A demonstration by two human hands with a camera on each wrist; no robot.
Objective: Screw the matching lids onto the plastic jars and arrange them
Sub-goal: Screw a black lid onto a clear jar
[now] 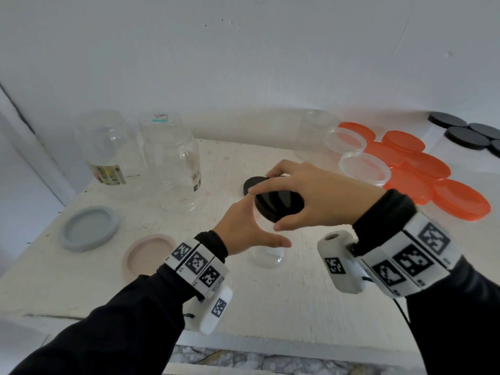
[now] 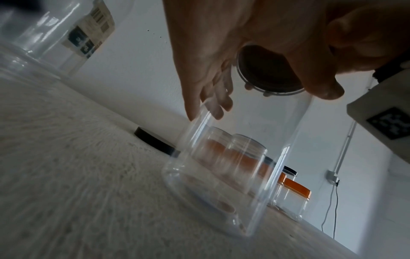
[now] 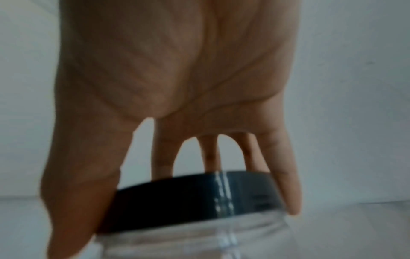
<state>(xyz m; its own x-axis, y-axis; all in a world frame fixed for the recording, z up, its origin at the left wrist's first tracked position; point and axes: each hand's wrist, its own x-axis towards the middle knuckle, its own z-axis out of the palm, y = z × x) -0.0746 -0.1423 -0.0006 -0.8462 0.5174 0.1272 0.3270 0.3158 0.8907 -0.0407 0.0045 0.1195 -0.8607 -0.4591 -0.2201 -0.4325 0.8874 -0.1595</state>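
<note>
A small clear jar [image 1: 267, 259] stands upright on the white table [image 1: 270, 299], near its middle. My right hand [image 1: 277, 201] grips a black lid [image 1: 281, 205] from above, fingers and thumb spread round its rim, and the lid sits on the jar's mouth. In the right wrist view the black lid [image 3: 188, 198] rests on the jar's neck [image 3: 188, 245]. My left hand [image 1: 257, 223] wraps the jar's upper wall just under the lid, thumb in front and fingers behind. The left wrist view shows those fingers [image 2: 213, 101] against the jar [image 2: 221, 175] and the lid's underside [image 2: 268, 73].
A second black lid [image 1: 250, 184] lies just behind the jar. Two large clear jars [image 1: 173, 163] stand at the back left, a grey lid [image 1: 89, 228] and a pink lid [image 1: 150, 255] in front of them. Orange-lidded jars [image 1: 422, 163], two open jars [image 1: 365, 169] and black-lidded jars [image 1: 460, 131] crowd the right.
</note>
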